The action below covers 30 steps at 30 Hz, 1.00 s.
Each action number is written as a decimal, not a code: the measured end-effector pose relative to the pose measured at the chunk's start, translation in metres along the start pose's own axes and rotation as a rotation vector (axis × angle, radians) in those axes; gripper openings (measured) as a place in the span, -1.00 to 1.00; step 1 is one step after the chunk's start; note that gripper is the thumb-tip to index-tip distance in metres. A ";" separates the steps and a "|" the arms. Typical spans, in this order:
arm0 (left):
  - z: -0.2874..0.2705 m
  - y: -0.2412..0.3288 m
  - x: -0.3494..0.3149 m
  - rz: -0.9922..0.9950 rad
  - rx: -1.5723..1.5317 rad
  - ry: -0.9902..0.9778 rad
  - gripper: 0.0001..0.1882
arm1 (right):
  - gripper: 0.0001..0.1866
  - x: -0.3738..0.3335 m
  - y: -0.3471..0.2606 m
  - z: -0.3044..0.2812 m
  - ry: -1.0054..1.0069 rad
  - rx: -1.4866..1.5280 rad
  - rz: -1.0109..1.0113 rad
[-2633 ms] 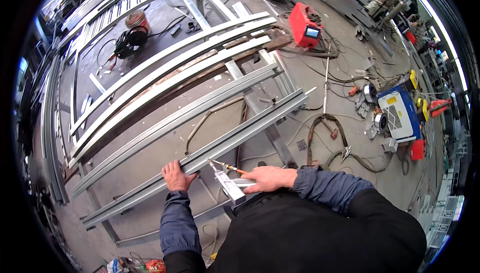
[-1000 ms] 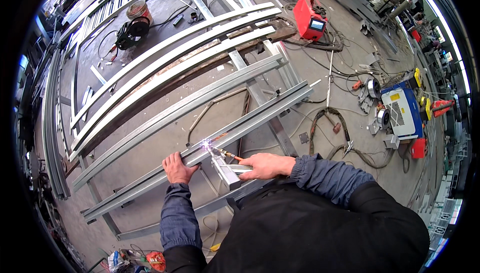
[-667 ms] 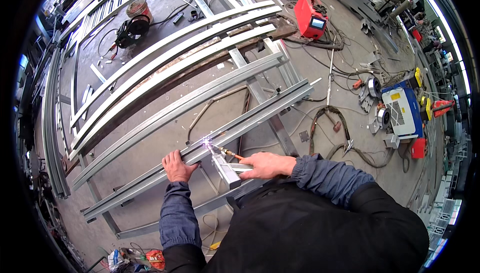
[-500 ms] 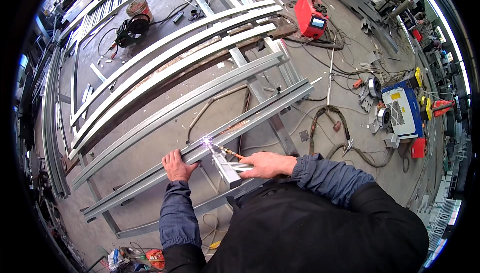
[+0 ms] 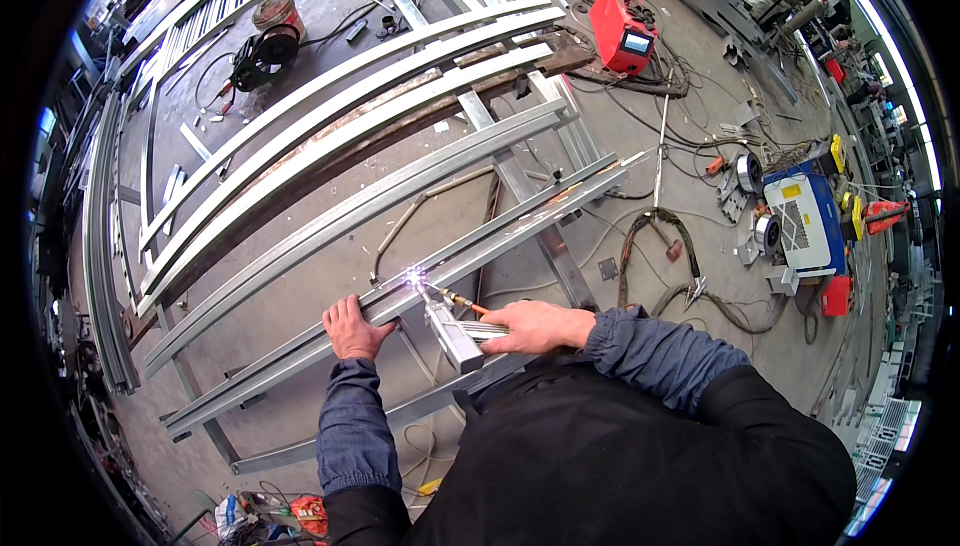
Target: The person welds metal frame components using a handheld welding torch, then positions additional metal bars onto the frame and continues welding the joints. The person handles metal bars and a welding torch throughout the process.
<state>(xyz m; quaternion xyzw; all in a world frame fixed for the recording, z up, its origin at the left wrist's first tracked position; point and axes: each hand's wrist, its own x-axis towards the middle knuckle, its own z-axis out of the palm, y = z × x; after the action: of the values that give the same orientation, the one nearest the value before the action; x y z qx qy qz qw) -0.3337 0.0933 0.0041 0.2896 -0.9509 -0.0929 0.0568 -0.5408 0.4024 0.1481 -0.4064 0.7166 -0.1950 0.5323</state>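
My right hand (image 5: 540,327) is closed round a welding torch (image 5: 450,331) with a silver, box-shaped body and an orange hose. Brilliant violet-white light (image 5: 415,277) flares at the torch tip, against a long galvanized steel rail (image 5: 510,234); the glare hides the contact point. To the left of the light, my left hand (image 5: 357,330) grips the same rail, fingers over its top and thumb apart along the near side. This rail lies slantwise across a metal frame (image 5: 560,261), with a narrow groove along its length.
Parallel steel rails (image 5: 350,214) lie beyond. A red welding machine (image 5: 622,31) stands at the far right, a blue-and-white machine (image 5: 803,221) farther right. Hoses (image 5: 625,266) loop over the floor. A black wire reel (image 5: 268,54) sits by a bucket (image 5: 278,14) at the far left.
Both hands have barely moved and keep their places. The light still burns at the torch tip, and orange glints now show near the rail's right end.
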 end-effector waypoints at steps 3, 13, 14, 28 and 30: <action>0.000 0.000 0.000 -0.006 -0.003 -0.010 -0.04 | -0.34 -0.001 -0.001 -0.002 -0.011 0.002 0.006; 0.001 -0.002 0.000 -0.007 0.002 -0.021 -0.01 | -0.36 0.001 0.006 0.000 0.002 -0.008 -0.016; 0.001 -0.002 0.000 -0.007 0.004 -0.020 -0.01 | -0.36 0.000 0.004 -0.002 -0.002 -0.008 -0.011; -0.001 -0.001 0.001 -0.008 -0.008 -0.024 -0.02 | -0.36 0.000 0.005 -0.004 -0.013 -0.003 0.007; 0.000 -0.001 0.001 -0.010 -0.012 -0.020 -0.02 | -0.36 -0.001 0.004 -0.005 -0.022 -0.005 0.011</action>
<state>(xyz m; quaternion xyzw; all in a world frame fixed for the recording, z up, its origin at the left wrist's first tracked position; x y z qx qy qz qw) -0.3340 0.0922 0.0041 0.2932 -0.9494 -0.1020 0.0484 -0.5465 0.4048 0.1479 -0.4061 0.7135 -0.1857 0.5400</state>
